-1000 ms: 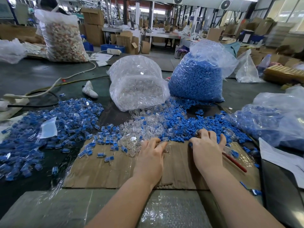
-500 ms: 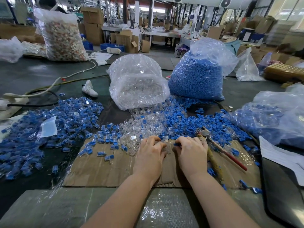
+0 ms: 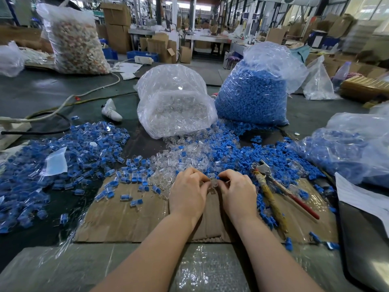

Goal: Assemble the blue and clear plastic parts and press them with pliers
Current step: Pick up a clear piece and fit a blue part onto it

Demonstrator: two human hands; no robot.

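- so both grips meet over the far edge of the cardboard sheet (image 3: pixel 130 216), fingertips nearly touching
- my left hand (image 3: pixel 188 191) pinches a clear part (image 3: pixel 213 182) at its fingertips; fingers curled round it
- my right hand (image 3: pixel 237 191) pinches a blue part (image 3: pixel 217 178), only a sliver of blue shows at the fingertips
- key relation: the blue part lies just right of the clear part, touching or almost so; whether it's seated yet, cannot tell, too small and half hidden
- the join axis looks to run left-right between the two grips, so i judge the coming move is a straight push together along that line
- pliers (image 3: pixel 271 186) lie on the cardboard just right of my right hand, jaws pointing away from me, handles toward me; right hand is the nearer one to take them for the press
- loose clear parts pile (image 3: pixel 176 163) sits just beyond my hands, loose blue parts (image 3: pixel 280 154) beyond and to the right, finished pieces (image 3: pixel 69 154) spread on the counter (image 3: pixel 42 95) to the left
- versus a second ago: my right hand was out right, over the blue parts and covering the pliers; now it's come back in to centre and the pliers lie uncovered
- left hand barely moved, but fingers are now curled tighter round the clear part
- piles and bags unchanged
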